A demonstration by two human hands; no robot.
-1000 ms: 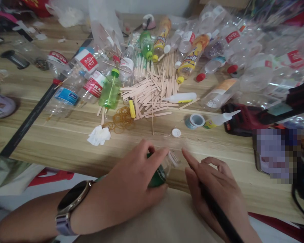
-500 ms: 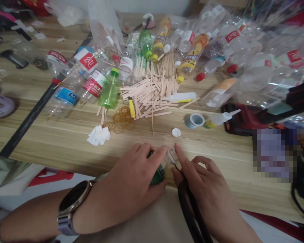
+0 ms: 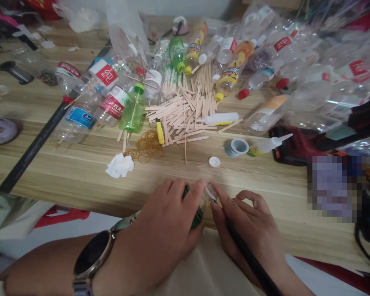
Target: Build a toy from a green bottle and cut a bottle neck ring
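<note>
At the table's front edge, my left hand point(image 3: 169, 222) is wrapped round a clear plastic bottle with a green label point(image 3: 196, 217), mostly hidden under the fingers. My right hand point(image 3: 249, 222) is closed on a black-handled tool point(image 3: 249, 257), perhaps scissors, whose tip reaches the bottle's clear end point(image 3: 210, 192). A fingertip of my right hand is at that clear end. Beyond the hands lie a small white cap point(image 3: 214, 161) and a crumpled white tissue point(image 3: 120, 165).
Wooden sticks point(image 3: 185, 111), rubber bands point(image 3: 148, 146), a yellow-handled tool point(image 3: 160, 132), glue bottles point(image 3: 220, 119) and a tape roll point(image 3: 237, 147) lie ahead. Several plastic bottles point(image 3: 314, 88) crowd the back right. A red-black power tool point(image 3: 291, 146) is at right, a long black strip point(image 3: 33, 148) at left.
The black handles have come together from apart, and swung a little to the right. My right fingertip has moved slightly down and left toward the bottle.
</note>
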